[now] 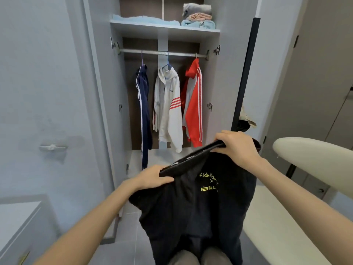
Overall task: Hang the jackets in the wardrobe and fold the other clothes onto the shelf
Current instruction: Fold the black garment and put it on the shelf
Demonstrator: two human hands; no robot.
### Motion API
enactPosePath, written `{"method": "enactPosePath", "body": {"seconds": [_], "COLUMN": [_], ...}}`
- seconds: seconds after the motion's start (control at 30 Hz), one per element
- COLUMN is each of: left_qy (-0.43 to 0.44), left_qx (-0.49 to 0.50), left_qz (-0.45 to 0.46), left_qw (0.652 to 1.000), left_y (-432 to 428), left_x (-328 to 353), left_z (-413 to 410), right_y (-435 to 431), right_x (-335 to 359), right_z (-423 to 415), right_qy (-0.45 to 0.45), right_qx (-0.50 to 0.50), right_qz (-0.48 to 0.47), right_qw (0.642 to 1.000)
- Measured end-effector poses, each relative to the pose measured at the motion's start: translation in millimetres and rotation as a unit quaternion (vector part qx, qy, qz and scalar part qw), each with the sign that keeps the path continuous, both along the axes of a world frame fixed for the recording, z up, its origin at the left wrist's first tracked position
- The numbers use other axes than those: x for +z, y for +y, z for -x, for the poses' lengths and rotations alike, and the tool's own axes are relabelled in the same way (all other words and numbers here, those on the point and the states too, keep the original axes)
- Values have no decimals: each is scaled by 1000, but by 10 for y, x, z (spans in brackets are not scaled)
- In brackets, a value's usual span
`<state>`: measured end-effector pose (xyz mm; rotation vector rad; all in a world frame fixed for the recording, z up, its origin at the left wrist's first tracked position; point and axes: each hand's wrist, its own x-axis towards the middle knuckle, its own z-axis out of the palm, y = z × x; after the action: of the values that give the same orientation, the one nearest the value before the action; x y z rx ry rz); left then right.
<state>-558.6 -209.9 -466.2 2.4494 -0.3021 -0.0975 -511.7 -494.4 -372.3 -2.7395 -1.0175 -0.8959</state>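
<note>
1. The left hand's (152, 177) fingers (167, 180) are closed, pinching the near end of the band (191, 159) of the black garment (191, 217). The thumb lies on top, and the other fingers are hidden under the cloth.
2. The right hand's (236, 146) fingers (219, 143) curl over the far end of the same band and grip it.
3. The band runs taut between the two hands. The rest of the garment hangs in front of the person's legs, outside the wardrobe, with its yellow print facing the camera.
4. No hood or zip shows, so this looks like a piece to fold, not hang. To fold it well:
   - Hold both grips level so the band stays straight.
   - Let the cloth drop free of creases.
   - Bring the two ends together so the halves meet edge to edge.
   - Fold upward into a compact block.
5. The shelf (164, 27) at the top of the wardrobe bears a folded stack (197, 16) on the right and a pale blue piece (141, 19) on the left. The gap between them seems the natural spot.
6. Below it, the rail (162, 53) holds three jackets, navy (143, 104), white (168, 108) and red (193, 104), each on its own hanger.
7. The shelf sits high, so a loose fold could slump on the way up. It is better carried flat on both hands.
</note>
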Motion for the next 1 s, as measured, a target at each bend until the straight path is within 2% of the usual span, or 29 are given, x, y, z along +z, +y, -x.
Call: {"method": "enactPosePath", "body": {"seconds": [0.17, 0.27, 0.33, 0.4, 0.47, 0.53, 0.57, 0.63, 0.67, 0.73, 0.8, 0.9, 1.0], "left_qy": [-93, -95, -95, -126, -198, -260, -290, -339, -359, -395, -437, -511, -609], "left_qx": [24, 9, -4, -25, -40, -35, -34, -41, -48, -66, -90, -88, -14], "left_qz": [-99, -113, -161, -247, -324, -356, -366, -381, -380, -356, -308, -272, -201], "left_qw": [990, 989, 982, 960, 924, 897, 884, 859, 851, 844, 840, 811, 767], "left_y": [266, 385, 463, 483, 424, 336, 297, 206, 156, 53, -60, -217, -316], "left_x": [546, 821, 968, 1065, 1129, 1160, 1165, 1166, 1172, 1188, 1206, 1132, 966], "left_z": [-201, -256, -263, -267, -254, -228, -216, -176, -152, -109, -79, -48, -63], "right_y": [-121, -124, -107, -59, 10, 80, 105, 141, 159, 217, 258, 286, 296], "right_x": [-88, 13, 112, 149, 129, 105, 93, 52, 24, -18, -59, -26, 27], "right_z": [-267, -357, -407, -474, -519, -502, -483, -442, -423, -377, -345, -232, -134], "right_qy": [151, 241, 260, 194, 56, -73, -109, -122, -101, -40, 40, 178, 263], "right_qx": [-103, -52, -16, -35, -65, -62, -51, -4, 14, 24, 76, 198, 242], "right_qz": [66, 46, 51, 102, 157, 173, 168, 93, 34, -66, -150, -312, -354], "right_qw": [981, 968, 964, 975, 984, 980, 979, 988, 994, 997, 985, 912, 864]}}
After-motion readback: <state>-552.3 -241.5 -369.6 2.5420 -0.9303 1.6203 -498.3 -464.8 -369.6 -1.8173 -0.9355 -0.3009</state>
